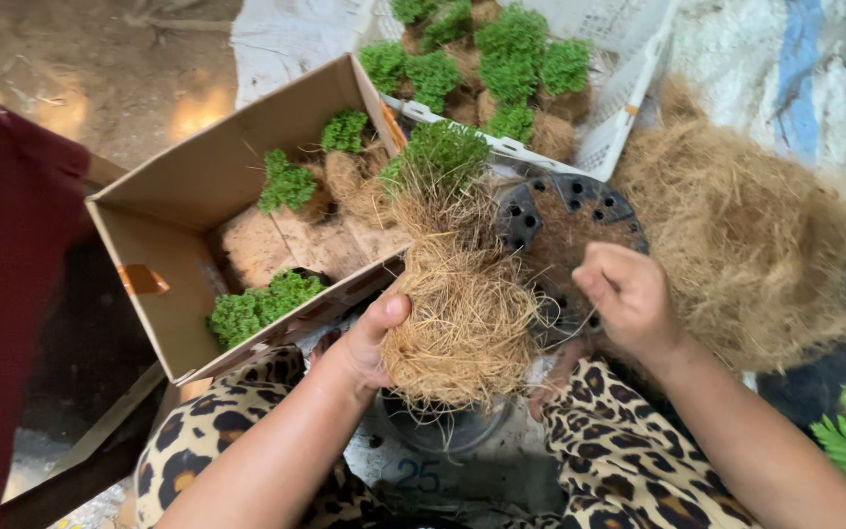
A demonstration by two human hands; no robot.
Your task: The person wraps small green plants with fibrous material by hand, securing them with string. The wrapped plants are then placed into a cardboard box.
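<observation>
Both hands on job: left hand (364, 348) clamps fibre-wrapped plant (457, 294) over lap, between box (178, 196) and fibre pile (746, 245); right hand (629, 294) curled, contents can't tell. Best to keep wrap tight, even, green top clear.

A small plant (440, 155) with dense, curly bright-green leaves stood upright at the centre of the frame. Its lower part was wrapped in a fat bundle of tan coconut fibre (462, 318), shaggy and loose-stranded, bulging just below centre, with stray threads hanging from its underside.
</observation>
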